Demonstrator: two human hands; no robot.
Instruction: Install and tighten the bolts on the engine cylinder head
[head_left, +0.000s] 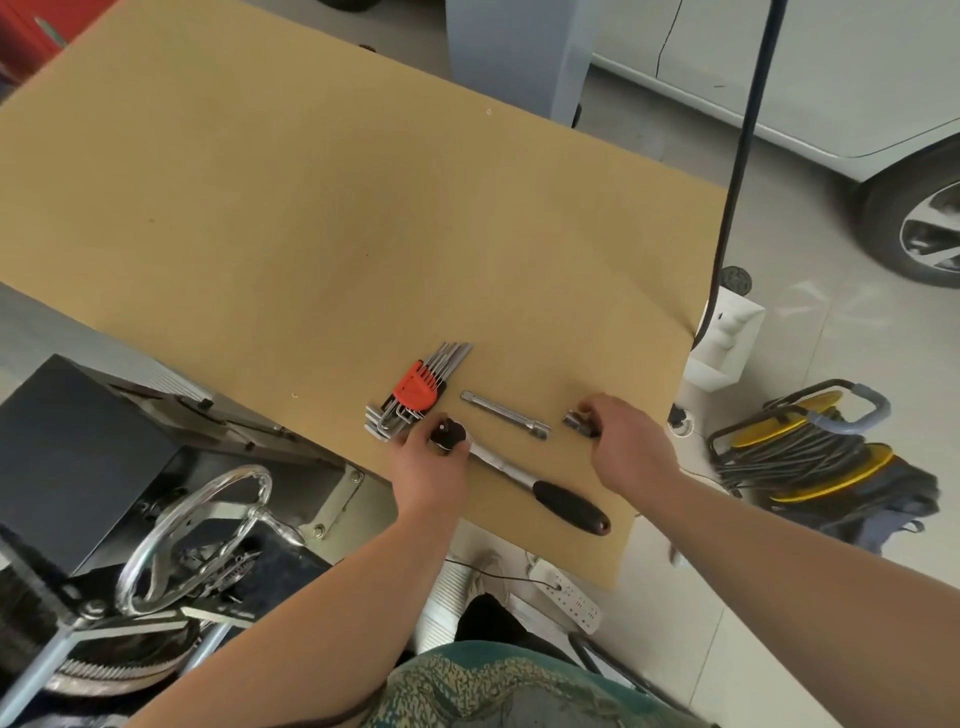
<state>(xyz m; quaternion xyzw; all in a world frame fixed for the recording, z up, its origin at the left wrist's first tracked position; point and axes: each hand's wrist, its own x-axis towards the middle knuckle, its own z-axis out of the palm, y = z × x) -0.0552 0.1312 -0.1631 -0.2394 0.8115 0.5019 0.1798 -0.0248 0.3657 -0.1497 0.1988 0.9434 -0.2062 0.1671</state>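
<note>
Lower centre: left hand (434, 467) grasps the ratchet (524, 475) head, right hand (626, 441) pinches a socket (576, 420), apparently to join them.

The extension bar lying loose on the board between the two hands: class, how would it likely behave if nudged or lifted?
The extension bar looks like a round, polished metal rod, so it would probably roll if pushed sideways. It appears solid and stiff, likely heavy for its size. Its smooth shine suggests a somewhat slippery grip.

Ratchet wrench (519, 475) flat on board, black handle toward near edge; socket (576, 420) beside.
</note>
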